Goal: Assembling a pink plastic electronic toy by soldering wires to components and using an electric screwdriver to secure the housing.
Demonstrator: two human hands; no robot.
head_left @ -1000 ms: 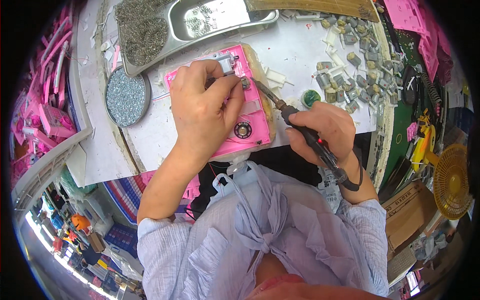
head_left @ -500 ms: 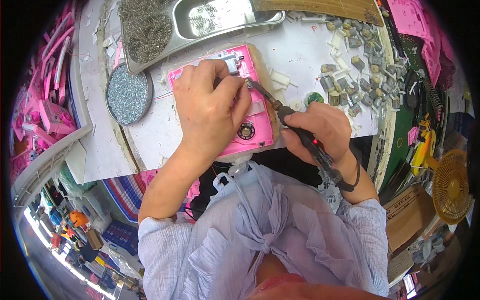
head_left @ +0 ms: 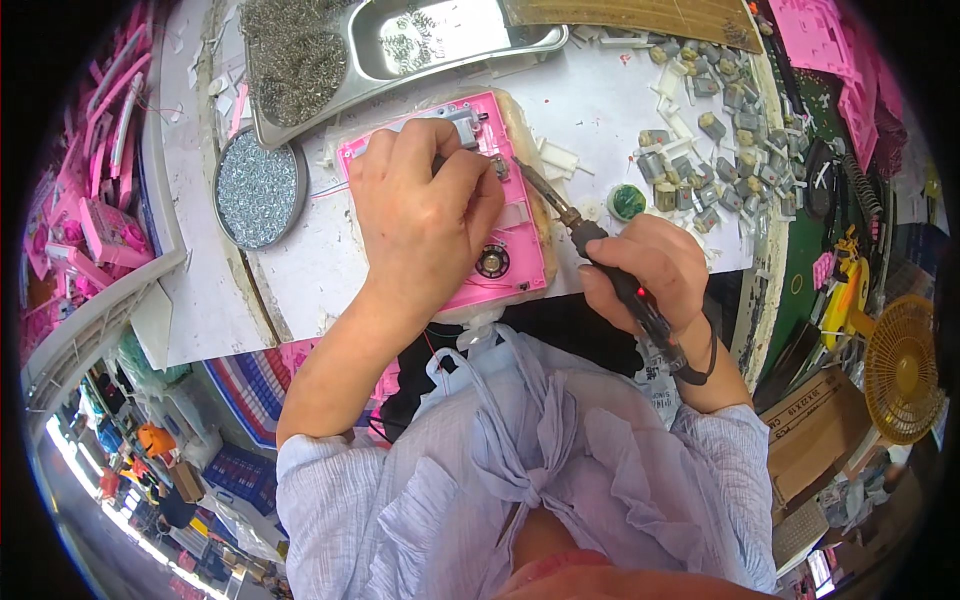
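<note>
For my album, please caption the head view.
Left hand over a pink casing, right hand holding a soldering iron.

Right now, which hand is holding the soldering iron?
The right hand: it is wrapped round the soldering iron at its dark handle, whereas the left hand bends over the pink casing, off that handle.

Left hand (head_left: 415, 215) bent over a pink casing (head_left: 520, 235) with a round speaker (head_left: 492, 261), right hand (head_left: 655, 265) gripping a soldering iron (head_left: 592, 240), its tip near the casing's right edge, springs (head_left: 290, 65) in a metal tray (head_left: 352, 92), small grey motors (head_left: 712, 125) scattered on a white tabletop (head_left: 590, 110).
</note>
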